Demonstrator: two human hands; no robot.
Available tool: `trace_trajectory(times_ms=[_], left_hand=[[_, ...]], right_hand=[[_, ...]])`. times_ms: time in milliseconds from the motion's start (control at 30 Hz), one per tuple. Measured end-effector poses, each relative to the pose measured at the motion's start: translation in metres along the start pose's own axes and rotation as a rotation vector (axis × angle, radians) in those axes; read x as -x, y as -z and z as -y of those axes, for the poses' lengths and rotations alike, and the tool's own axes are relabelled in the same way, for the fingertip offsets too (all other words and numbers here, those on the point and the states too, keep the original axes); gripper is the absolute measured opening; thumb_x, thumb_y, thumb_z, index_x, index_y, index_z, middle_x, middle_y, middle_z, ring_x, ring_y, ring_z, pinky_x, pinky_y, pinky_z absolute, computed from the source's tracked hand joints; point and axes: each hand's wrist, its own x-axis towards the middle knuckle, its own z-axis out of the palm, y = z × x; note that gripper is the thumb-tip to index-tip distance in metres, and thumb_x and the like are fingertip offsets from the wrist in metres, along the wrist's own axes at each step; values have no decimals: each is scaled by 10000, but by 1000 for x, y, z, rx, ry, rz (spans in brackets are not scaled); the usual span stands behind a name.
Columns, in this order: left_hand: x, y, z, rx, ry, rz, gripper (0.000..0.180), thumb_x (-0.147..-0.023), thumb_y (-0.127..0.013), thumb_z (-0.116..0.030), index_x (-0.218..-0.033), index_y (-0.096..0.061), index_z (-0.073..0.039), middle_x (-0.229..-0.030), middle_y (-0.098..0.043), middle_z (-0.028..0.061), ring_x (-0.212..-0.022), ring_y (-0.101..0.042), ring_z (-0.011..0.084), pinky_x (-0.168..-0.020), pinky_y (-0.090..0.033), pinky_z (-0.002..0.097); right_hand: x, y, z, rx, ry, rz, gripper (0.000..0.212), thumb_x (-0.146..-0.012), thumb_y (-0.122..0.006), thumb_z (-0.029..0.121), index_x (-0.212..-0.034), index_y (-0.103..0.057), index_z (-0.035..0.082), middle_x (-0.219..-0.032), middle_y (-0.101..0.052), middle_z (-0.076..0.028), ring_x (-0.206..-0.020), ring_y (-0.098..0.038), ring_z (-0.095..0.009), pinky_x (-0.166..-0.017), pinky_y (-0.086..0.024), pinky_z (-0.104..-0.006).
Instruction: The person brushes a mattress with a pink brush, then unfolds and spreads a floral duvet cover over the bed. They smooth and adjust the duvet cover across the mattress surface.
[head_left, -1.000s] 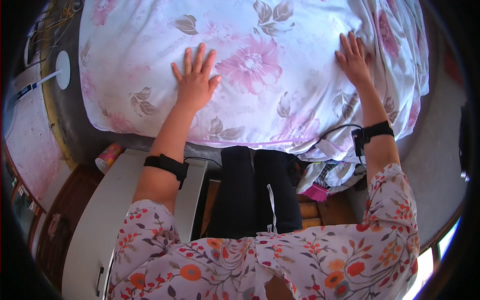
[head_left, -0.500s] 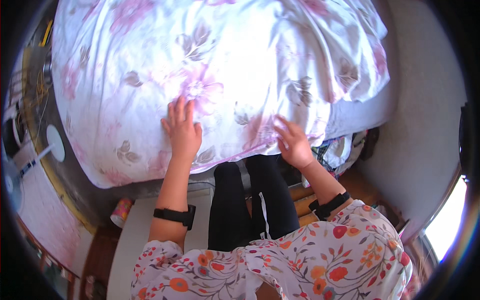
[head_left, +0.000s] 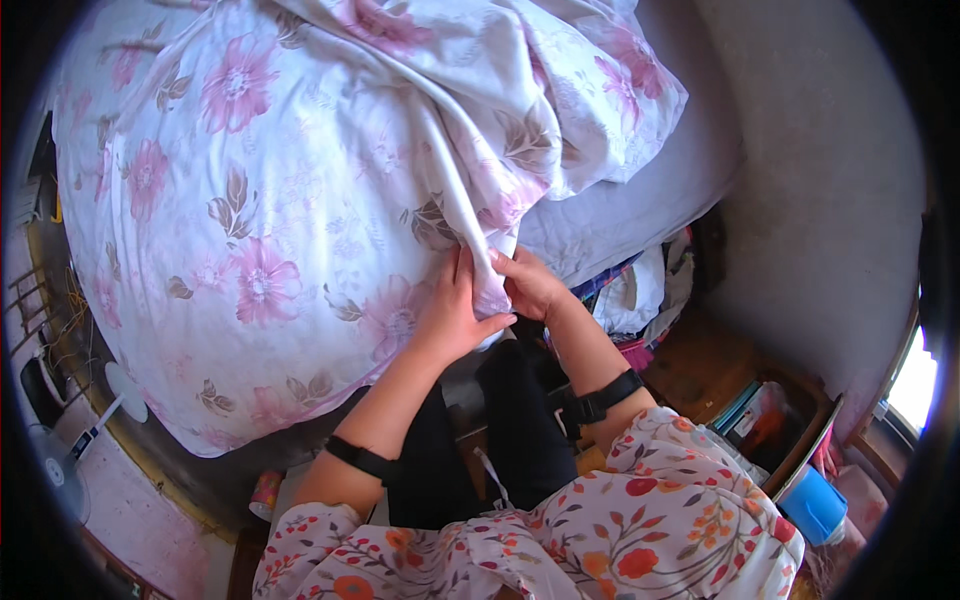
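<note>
- Two hands meet at the near edge of a floral duvet (head_left: 270, 200), which lies on the bed (head_left: 640, 215) straight ahead of the person and stretches away up and to the left.
- Left hand (head_left: 452, 310): closed on a raised fold (head_left: 470, 215), thumb over the cloth.
- Right hand (head_left: 530, 285): pinching the same fold's lower end, just beside the left; neither is nearer.
- Fold axis: runs up and leftward from the hands.
- Hidden: fingertips tucked in the cloth; far duvet edge cut off at the rim.
</note>
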Motion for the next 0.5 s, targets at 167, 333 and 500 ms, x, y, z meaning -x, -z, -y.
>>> trace_trajectory(times_ms=[167, 333, 500], left_hand=[[-10, -13, -5, -127, 193, 123, 638, -731, -703, -161, -1295, -441, -20, -1183, -566, 195, -1041, -575, 391, -875, -476, 422], [17, 33, 23, 763, 699, -156, 431, -745, -562, -109, -1155, -555, 24, -958, -637, 86, -867, -612, 232, -798, -486, 343], [39, 47, 24, 1009, 956, -318, 433, -746, -548, -161, -1126, -574, 45, -1014, -629, 120, -927, -611, 232, -843, -477, 333]], right_hand=[[18, 45, 48, -37, -173, 324, 530, -961, -419, 518, -1126, -567, 37, -1142, -613, -121, -952, -602, -210, -799, -465, -324], [-5, 66, 66, 107, -7, 86, 514, -946, -518, 412, -1284, -480, 26, -1302, -527, -156, -1190, -507, -250, -995, -412, -403], [-73, 26, 84, -515, 220, -26, 526, -955, -539, 336, -1360, -357, 53, -1385, -436, -150, -1260, -442, -295, -1047, -369, -485]])
